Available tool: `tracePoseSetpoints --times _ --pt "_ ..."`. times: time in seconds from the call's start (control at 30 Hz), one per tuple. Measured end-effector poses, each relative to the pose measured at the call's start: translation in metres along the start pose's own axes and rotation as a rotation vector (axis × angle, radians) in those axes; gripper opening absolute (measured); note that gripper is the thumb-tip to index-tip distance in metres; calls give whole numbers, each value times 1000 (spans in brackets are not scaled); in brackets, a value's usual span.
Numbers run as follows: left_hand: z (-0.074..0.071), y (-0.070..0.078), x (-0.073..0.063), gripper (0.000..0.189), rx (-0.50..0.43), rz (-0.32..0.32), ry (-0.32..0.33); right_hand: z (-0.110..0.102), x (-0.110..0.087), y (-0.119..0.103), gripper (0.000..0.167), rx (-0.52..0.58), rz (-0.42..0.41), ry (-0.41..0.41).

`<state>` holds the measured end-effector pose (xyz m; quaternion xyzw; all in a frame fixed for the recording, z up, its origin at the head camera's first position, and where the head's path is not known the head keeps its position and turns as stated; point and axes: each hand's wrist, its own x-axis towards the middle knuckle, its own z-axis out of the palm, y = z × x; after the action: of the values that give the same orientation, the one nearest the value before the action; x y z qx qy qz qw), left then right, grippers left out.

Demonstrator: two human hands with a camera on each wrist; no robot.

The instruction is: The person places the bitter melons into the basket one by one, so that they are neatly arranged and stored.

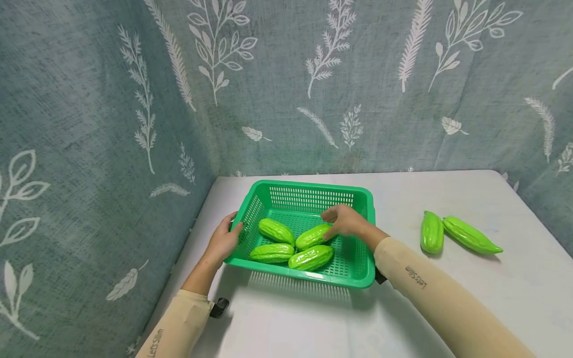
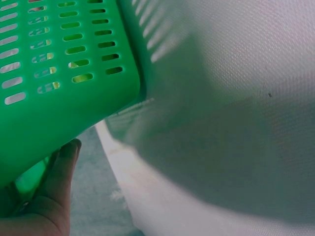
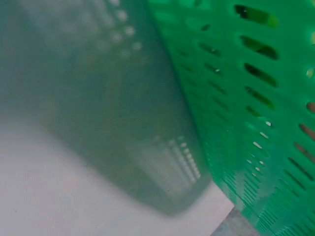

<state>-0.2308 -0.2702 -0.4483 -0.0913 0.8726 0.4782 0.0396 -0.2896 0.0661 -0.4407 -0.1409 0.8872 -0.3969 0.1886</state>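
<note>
A green plastic basket with slotted walls holds several light green, ridged bitter gourds, among them one at the front. My left hand grips the basket's left rim, its thumb on the rim; in the left wrist view that thumb shows beside the green wall. Inside the basket, my right hand has thumb and fingers curved round the right end of the upper right bitter gourd. The right wrist view shows the basket's slotted side wall, which hides most of that hand.
Two more bitter gourds lie to the right of the basket on the white table, one upright in view and one slanting. Behind the table and along its left side hangs a grey-green leaf-patterned curtain.
</note>
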Motion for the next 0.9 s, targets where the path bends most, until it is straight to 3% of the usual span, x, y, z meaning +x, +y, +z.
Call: tracePoseSetpoints --times 0.27,0.6,0.9 --pt "-1 1 1 57 -3 2 -4 8 2 2 60 -31 -2 25" --pt "-2 1 1 58 11 7 -4 11 3 3 56 -212 -106 44" --pt "-1 1 0 58 8 -5 -2 13 1 3 54 -215 -94 29"
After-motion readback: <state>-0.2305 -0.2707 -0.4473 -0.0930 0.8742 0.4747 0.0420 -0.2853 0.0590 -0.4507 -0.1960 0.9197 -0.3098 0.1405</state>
